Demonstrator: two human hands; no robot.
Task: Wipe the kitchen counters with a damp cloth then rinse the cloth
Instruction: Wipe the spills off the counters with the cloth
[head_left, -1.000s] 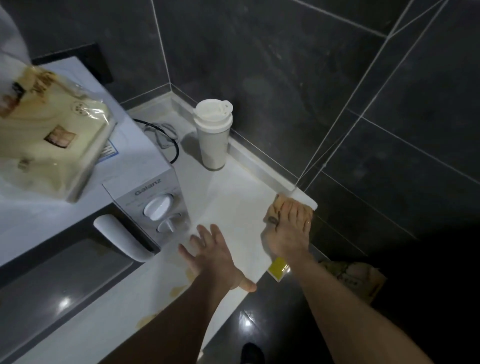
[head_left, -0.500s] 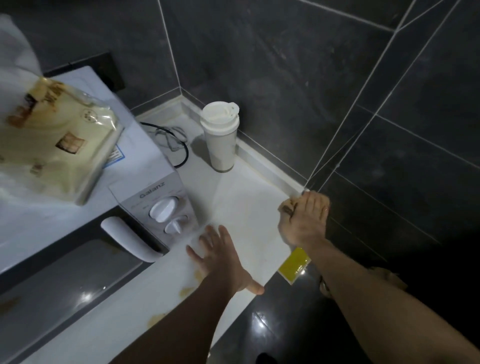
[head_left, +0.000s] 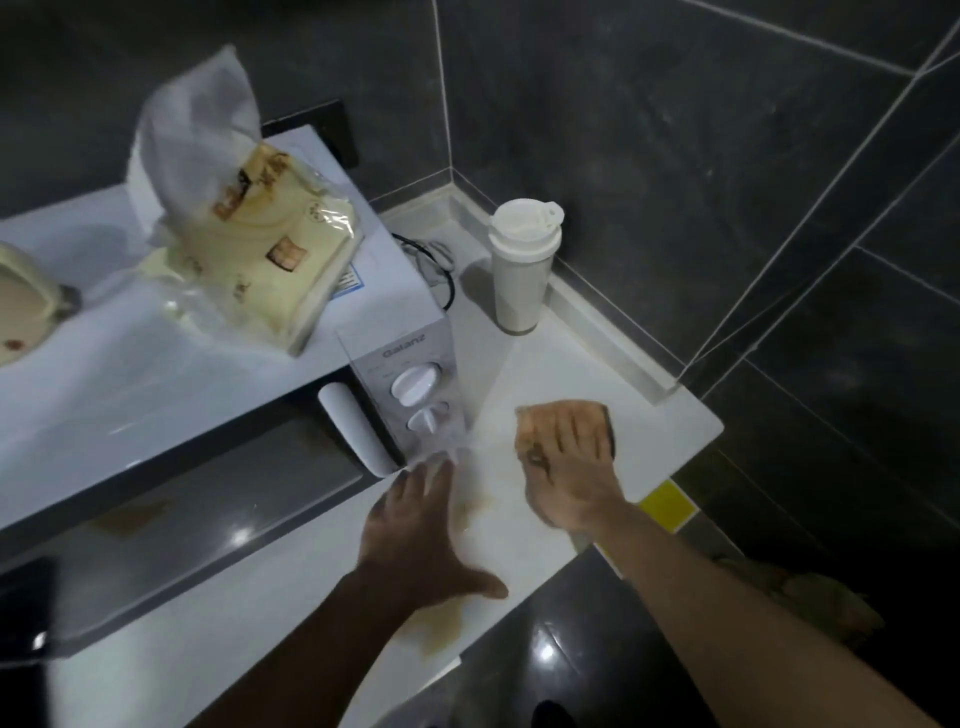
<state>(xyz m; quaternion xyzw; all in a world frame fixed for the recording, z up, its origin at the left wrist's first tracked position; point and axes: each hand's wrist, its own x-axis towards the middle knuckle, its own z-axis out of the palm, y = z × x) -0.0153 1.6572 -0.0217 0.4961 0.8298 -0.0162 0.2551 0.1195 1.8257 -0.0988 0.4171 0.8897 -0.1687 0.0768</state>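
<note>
The right hand, fingers spread flat, presses the cloth on the desk near its right front corner; the left hand rests open beside it. A microwave bearing a bag crowds the left; a cup stands at the back edge.

The microwave stands on the left of the counter, with a tissue pack on top. The cup stands far, beside the wall, right of the cable. The cloth lies on the counter right of the microwave, under the right hand; the left hand rests left of it, nearer.
</note>
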